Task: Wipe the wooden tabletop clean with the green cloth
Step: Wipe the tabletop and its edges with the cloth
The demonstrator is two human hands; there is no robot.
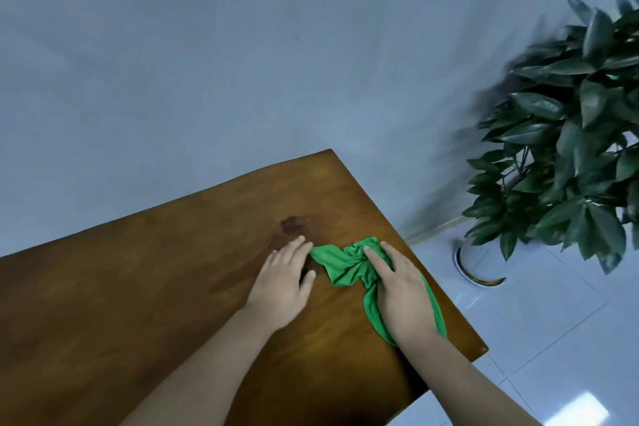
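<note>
- Green cloth point(349, 266) lies bunched and creased on the wooden tabletop point(138, 304), close to its right edge and not far from the far corner.
- Right hand point(401, 290) lies flat on top of the cloth, fingers stretched out, pressing it to the wood rather than clenching it; a strip of fabric trails back under the palm towards the wrist.
- Left hand point(287, 280) rests open on the bare wood just beside the cloth, its fingertips touching the cloth's left end; it grasps nothing.
- A dark patch point(292, 225) shows in the wood just beyond the left hand. Whether it is a stain or a knot in the grain I cannot tell from here.
- Judging by where the cloth sits, only this right-hand part is being worked; the long stretch of table to the left looks untouched, so most of the wiping seems left to do.
- A potted plant point(570, 135) stands on the tiled floor point(539, 339), apart from the table.
</note>
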